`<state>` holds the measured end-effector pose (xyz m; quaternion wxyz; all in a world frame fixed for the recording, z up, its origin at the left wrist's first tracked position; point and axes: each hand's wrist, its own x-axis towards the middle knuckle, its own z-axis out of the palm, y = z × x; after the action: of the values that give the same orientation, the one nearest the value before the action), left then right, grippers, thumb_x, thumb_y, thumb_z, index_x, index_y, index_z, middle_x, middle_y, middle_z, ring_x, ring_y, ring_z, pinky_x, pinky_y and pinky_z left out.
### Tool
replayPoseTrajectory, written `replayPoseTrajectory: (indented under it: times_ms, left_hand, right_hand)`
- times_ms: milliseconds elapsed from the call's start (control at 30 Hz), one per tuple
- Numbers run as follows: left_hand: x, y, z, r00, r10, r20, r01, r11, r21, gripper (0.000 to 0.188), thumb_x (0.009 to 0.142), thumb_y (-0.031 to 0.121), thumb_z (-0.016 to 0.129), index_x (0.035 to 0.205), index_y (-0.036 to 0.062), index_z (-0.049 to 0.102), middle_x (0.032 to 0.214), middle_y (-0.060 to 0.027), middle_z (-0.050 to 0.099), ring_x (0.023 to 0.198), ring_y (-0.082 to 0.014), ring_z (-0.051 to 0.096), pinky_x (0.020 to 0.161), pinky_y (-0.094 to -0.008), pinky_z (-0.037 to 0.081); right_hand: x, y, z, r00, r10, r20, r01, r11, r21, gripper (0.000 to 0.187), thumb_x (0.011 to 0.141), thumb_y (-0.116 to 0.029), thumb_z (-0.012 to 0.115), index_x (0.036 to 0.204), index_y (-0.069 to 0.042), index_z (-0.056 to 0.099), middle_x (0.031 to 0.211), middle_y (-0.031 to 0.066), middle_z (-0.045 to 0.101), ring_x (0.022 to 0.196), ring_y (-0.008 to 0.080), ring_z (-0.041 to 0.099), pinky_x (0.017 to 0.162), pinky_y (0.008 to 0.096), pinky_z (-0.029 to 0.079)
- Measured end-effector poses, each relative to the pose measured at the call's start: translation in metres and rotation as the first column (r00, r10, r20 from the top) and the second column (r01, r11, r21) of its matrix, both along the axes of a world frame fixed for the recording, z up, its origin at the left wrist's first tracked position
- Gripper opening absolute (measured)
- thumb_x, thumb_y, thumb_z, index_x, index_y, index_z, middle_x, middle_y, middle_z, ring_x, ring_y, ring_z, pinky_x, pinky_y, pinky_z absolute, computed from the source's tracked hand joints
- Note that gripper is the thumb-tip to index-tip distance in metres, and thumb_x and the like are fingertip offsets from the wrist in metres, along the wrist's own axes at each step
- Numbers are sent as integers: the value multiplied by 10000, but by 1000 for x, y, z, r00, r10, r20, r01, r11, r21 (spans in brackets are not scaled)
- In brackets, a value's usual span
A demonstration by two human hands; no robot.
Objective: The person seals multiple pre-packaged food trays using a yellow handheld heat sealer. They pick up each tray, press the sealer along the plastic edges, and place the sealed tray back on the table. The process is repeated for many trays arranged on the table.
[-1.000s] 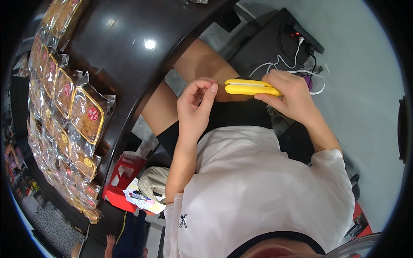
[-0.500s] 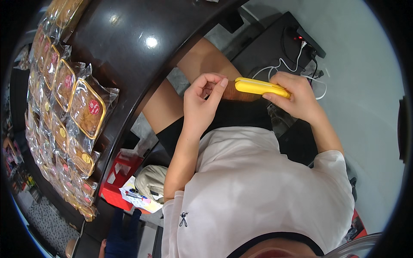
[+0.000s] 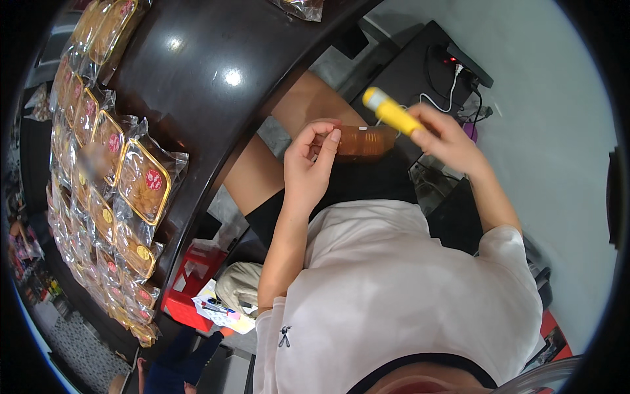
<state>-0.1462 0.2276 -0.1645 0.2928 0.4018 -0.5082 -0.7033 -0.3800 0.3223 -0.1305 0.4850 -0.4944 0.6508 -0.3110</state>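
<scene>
left hand [image 3: 314,157]: fingers pinched on something tiny, can't tell what, just beside the tool
right hand [image 3: 443,138]: fingers wrapped round the yellow plastic stick-shaped tool [image 3: 392,111], held over the lap
tip: keep both steady and close
beyond: wrapped pastries [image 3: 141,180] on the dark glossy surface [image 3: 216,85]

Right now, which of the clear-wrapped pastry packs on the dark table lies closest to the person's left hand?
The large gold-rimmed pack at the row's inner edge, with a round red sticker. It lies nearest the left hand; the other packs sit farther out toward the table's far side.

yellow tube [image 3: 392,111] | cylindrical, pale cap end | tilted, cap up-left | held above the lap
</scene>
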Motion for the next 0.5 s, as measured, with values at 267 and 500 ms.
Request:
replayPoseTrajectory:
  times_ms: [267,500]
  left_hand:
    - [7,-6,-1,982,-191,1,190,977,-99,104,924,109,554,981,33,598,976,-37,633,854,-75,564,741,-220,465]
    - [23,-18,33,912,-410,12,359,783,-508,90,836,113,630,869,34,603,896,-90,568,733,-197,567,648,-294,468]
  right_hand:
    - [11,-17,-9,944,-171,282,175,984,10,517,722,-303,771,1099,-23,554,888,0,556,783,103,536,723,239,444]
    - [61,-17,4,925,-150,350,159,987,3,258,741,-144,738,879,-34,551,711,-8,542,496,20,444,391,147,287]
